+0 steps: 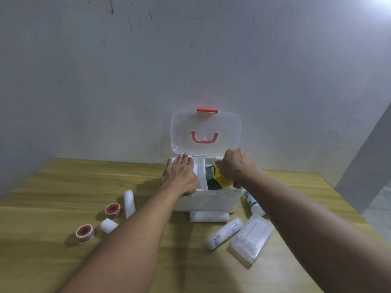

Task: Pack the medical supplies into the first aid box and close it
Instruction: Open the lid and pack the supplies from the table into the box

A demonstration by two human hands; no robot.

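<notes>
Two bare forearms fill the lower part of the frame, reaching up toward one white first aid box [208, 200] that sits at centre on the wooden table [53, 187], its clear lid [205, 132] standing open against the wall [190, 49]. One red latch [207, 110] sits at the top edge of the lid and one red handle [204, 138] shows through it.

Loose supplies lie on the table in front of the box. At lower left are two rolls of tape with red cores [112, 210] [84, 233], one short white roll [108, 225] between them, and one longer white roll [129, 203] just above. Right of centre, one white roll [209, 216] lies just beside the front wall of the box, another with printed text [224, 233] lies lower, and one clear packet of cotton swabs [251, 237] sits beside it. One white bottle with green print [254, 205] lies beside the right end of the box.

Left hand [182, 174]: flat, fingers together and stretched, resting over the left side of the open box. Right hand [236, 167]: curled closed around one green and yellow package [218, 177], holding it tilted inside the right part of the box.
</notes>
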